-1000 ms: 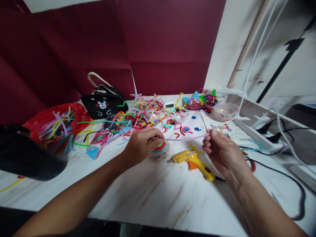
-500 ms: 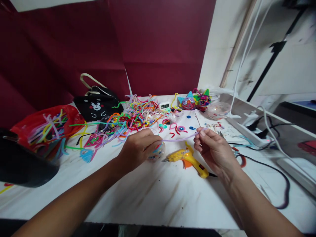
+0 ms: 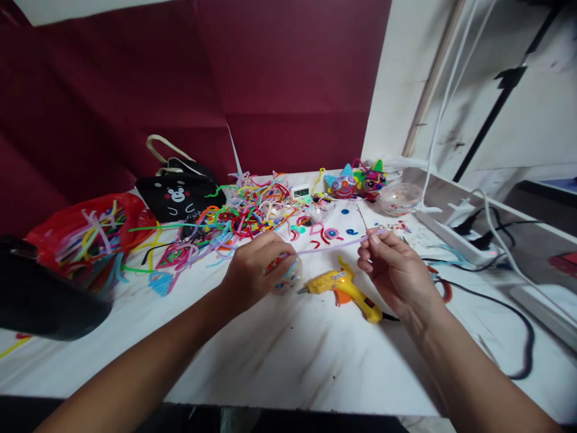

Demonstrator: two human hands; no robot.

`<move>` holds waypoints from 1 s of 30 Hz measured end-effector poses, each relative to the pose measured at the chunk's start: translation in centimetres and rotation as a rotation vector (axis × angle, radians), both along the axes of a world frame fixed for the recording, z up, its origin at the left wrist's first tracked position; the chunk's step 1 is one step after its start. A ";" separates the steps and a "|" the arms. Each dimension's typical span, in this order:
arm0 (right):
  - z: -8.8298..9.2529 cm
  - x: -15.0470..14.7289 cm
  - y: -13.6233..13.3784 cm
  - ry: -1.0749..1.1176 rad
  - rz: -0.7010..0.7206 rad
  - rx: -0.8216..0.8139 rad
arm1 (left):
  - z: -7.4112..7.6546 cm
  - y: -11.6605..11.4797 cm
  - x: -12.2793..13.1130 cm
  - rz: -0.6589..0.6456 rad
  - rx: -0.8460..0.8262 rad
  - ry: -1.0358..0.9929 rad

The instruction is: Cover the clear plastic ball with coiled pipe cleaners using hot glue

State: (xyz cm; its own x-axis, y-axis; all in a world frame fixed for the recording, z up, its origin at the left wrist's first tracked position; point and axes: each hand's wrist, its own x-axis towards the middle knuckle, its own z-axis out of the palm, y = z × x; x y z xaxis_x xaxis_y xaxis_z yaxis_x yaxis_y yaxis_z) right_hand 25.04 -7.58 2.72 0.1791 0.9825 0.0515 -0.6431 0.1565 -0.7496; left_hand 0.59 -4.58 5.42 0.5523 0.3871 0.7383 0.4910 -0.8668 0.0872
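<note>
A thin lilac pipe cleaner [image 3: 331,248] stretches between my two hands above the table. My left hand [image 3: 261,264] is closed on its left end, and my right hand [image 3: 392,258] pinches the other end between thumb and fingers. Partly hidden under my left hand is a clear bowl [image 3: 293,281] with small colourful bits in it. A yellow glue gun [image 3: 345,288] lies on the table between my hands, its nozzle towards the left. Behind the pipe cleaner lie a pink curled piece with a blue centre [image 3: 332,234] and small red curved pieces [image 3: 315,244].
A big tangle of pipe cleaners [image 3: 252,207] covers the back of the table. At left are a red bag [image 3: 135,207] of pipe cleaners and a black container [image 3: 49,300]. Two decorated cat-like heads [image 3: 345,183] stand behind. A power strip [image 3: 469,234] and cables lie at right.
My right hand has shifted slightly right and up, drawing the lilac pipe cleaner straighter. My left hand stays nearly where it was.
</note>
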 end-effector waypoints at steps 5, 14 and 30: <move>-0.1 -0.1 0.0 -0.028 -0.039 0.032 | -0.5 0.2 0.3 0.026 -0.049 -0.030; -0.5 -1.3 -0.5 -0.169 0.024 0.051 | -1.8 0.1 0.6 0.123 -0.572 -0.234; -1.3 -2.3 -0.8 -0.275 0.118 -0.055 | -3.6 -0.3 -0.1 0.020 -0.960 -0.333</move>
